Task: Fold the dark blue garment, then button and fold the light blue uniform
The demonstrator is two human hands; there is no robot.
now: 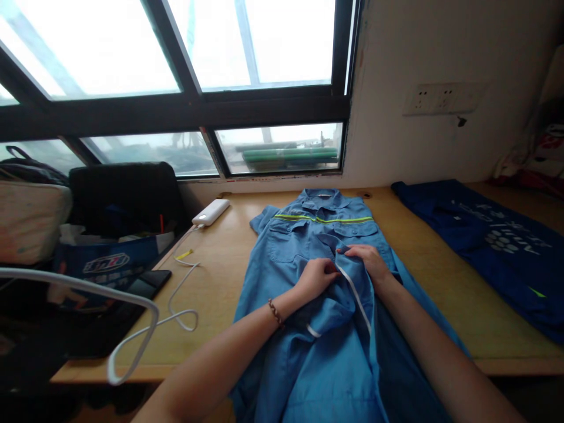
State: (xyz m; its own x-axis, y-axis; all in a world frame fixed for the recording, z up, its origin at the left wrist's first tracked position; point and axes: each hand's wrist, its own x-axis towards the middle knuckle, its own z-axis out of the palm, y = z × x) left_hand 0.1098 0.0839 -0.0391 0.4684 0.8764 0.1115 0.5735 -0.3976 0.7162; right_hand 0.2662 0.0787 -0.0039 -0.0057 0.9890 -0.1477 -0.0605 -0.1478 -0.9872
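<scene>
A light blue work jacket (286,244) with a yellow-green stripe across the chest lies face up, its collar toward the window and its lower part reaching over the near table edge. My left hand (316,279) is closed on the cloth near the middle of the front. Beside it, my right hand (366,261) pinches a raised fold of the same jacket, thumb and fingers together. White edging shows along the fold below my hands. Cloth partly hides the fingertips of my left hand.
The jacket rests on a wooden table (211,305). Dark blue folded clothing (467,229) lies at right. A white power bank (211,212) with a white cable (132,294) is at left, near a black phone-like slab (152,282) and a blue bag (106,264).
</scene>
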